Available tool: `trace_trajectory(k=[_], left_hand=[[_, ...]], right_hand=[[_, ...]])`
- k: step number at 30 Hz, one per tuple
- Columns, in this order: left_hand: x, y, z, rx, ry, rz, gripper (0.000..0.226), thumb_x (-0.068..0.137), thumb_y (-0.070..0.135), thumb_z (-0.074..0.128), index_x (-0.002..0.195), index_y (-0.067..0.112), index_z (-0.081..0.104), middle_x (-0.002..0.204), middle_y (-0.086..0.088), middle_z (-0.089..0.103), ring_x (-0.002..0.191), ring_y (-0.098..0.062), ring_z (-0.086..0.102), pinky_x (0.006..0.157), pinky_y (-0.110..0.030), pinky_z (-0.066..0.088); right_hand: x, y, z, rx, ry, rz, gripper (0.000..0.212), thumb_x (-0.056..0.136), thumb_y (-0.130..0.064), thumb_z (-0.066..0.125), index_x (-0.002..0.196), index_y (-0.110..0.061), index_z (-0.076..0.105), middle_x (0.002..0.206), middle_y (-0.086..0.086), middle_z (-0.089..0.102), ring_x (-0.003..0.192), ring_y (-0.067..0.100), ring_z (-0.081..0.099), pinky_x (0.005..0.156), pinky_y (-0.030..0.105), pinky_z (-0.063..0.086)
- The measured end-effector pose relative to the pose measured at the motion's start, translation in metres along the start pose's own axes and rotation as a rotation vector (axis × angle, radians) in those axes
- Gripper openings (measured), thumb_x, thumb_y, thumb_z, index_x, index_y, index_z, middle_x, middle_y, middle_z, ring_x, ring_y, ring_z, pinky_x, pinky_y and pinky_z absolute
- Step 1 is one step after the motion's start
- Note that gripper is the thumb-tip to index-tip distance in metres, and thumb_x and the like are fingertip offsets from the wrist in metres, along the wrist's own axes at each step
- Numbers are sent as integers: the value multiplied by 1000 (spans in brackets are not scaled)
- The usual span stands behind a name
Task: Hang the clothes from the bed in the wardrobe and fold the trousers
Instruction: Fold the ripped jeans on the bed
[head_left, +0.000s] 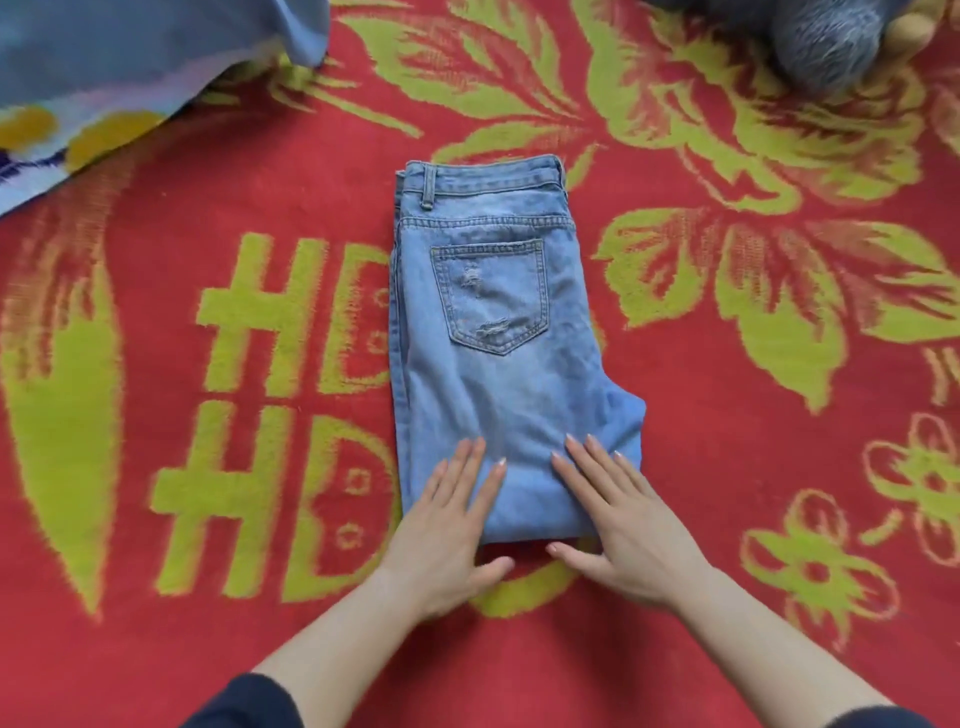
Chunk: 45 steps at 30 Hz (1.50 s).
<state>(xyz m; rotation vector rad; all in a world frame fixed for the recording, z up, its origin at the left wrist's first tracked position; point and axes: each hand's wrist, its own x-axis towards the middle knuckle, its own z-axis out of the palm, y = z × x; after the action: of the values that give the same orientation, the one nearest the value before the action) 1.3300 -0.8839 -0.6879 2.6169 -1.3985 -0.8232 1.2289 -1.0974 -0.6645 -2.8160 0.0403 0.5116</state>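
Note:
A pair of light blue jeans lies folded on the red and green bedspread, waistband at the far end and a torn back pocket facing up. My left hand lies flat on the near left part of the jeans, fingers straight. My right hand lies flat on the near right part, fingers spread and straight. Both thumbs reach past the fold's near edge onto the bedspread.
A blue patterned cloth lies at the far left corner. A grey fuzzy garment or cushion sits at the far right. The bedspread stretches wide on both sides of the jeans.

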Motion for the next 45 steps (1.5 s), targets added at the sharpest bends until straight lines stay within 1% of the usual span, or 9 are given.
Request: trace_trajectory(k=[3, 7, 10, 14, 17, 23, 36, 41, 45], left_hand=[[-4, -1, -2, 149, 70, -13, 99, 68, 46, 65, 149, 7, 25, 155, -22, 14, 144, -37, 14, 116, -46, 15], [-1, 4, -13, 266, 112, -38, 59, 83, 14, 28, 137, 4, 50, 144, -21, 42, 135, -32, 41, 109, -37, 39], [3, 7, -21, 124, -43, -140, 60, 91, 5, 24, 151, 3, 16, 158, -20, 11, 147, -29, 12, 118, -35, 13], [-15, 11, -39, -64, -231, -133, 55, 93, 16, 37, 147, 16, 32, 156, -11, 27, 140, -25, 34, 110, -36, 32], [-41, 28, -41, -290, -375, -137, 24, 88, 14, 41, 99, 12, 62, 114, -15, 66, 107, -30, 60, 82, -34, 46], [-72, 57, -39, -611, -931, -321, 20, 75, 14, 58, 56, 18, 51, 64, 3, 52, 54, -12, 45, 46, -22, 32], [18, -35, -119, -656, -10, -368, 25, 88, 32, 60, 90, 7, 64, 88, -5, 64, 84, -23, 59, 70, -35, 43], [38, -24, -75, -157, 28, -322, 44, 93, 22, 47, 136, 26, 43, 131, -2, 45, 130, -24, 32, 113, -51, 18], [47, -25, -65, -349, -77, -244, 51, 93, 29, 41, 143, 17, 36, 141, -6, 42, 129, -26, 40, 108, -37, 29]], right_hand=[[-1, 3, 4, -133, -15, -25, 89, 69, -50, 75, 143, -12, 44, 150, 10, 38, 136, 30, 41, 111, 41, 36], [12, 1, 3, -148, -57, -9, 71, 84, -13, 61, 149, -14, 32, 156, 8, 27, 142, 28, 31, 114, 40, 28], [17, 2, -10, -16, -231, 51, 61, 97, -18, 42, 153, -24, 19, 161, -2, 14, 148, 18, 14, 118, 31, 11], [9, -1, -48, 125, -455, 60, 32, 96, -27, 43, 126, -21, 54, 134, 6, 57, 123, 26, 53, 95, 33, 44], [-12, -16, -57, 128, -722, 41, 27, 95, -35, 45, 99, -14, 62, 106, 10, 68, 96, 25, 63, 79, 31, 45], [-49, -37, -49, 442, -1202, 314, 20, 85, -35, 68, 82, -16, 63, 81, -1, 61, 73, 14, 59, 71, 28, 50], [58, 13, -100, 380, -160, 259, 27, 81, -29, 68, 72, -7, 55, 63, 2, 48, 66, 23, 47, 56, 33, 32], [76, 6, -65, 163, -260, 292, 51, 79, -33, 64, 128, -25, 52, 124, -1, 52, 122, 23, 42, 94, 47, 34], [92, 6, -56, 209, -291, 300, 25, 67, -29, 68, 87, -20, 56, 85, 0, 60, 87, 27, 56, 64, 33, 37]])
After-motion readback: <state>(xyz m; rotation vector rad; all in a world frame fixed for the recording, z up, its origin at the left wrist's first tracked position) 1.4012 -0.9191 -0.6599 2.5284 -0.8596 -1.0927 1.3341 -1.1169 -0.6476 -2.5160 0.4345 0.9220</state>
